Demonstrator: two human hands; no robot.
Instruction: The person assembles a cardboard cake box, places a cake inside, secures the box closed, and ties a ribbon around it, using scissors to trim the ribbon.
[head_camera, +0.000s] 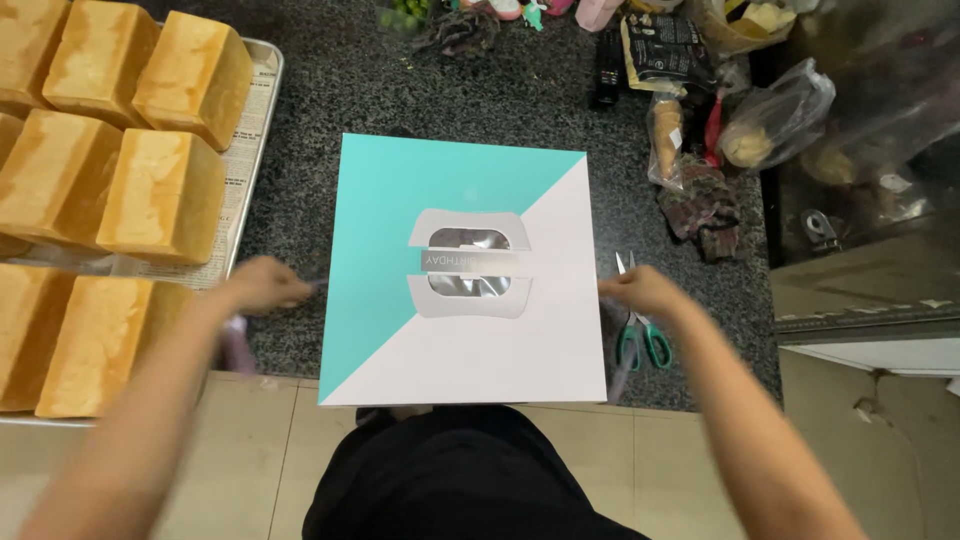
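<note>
On a dark speckled tabletop (440, 90), a teal-and-white cake box (465, 275) lies flat between the left hand (265, 285) and right hand (640, 292), fingers curled at its side edges; grip unclear.

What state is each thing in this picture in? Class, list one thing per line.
Square teal-and-white cardboard box: closed, flat on the dark counter.
Green-handled scissors: lying shut beside the box.
Golden bread loaves: whole, unsliced, on a metal tray.
Clear plastic bags: filled, bunched.
Left hand: at the box's left edge.
Right hand: at its right edge.
</note>
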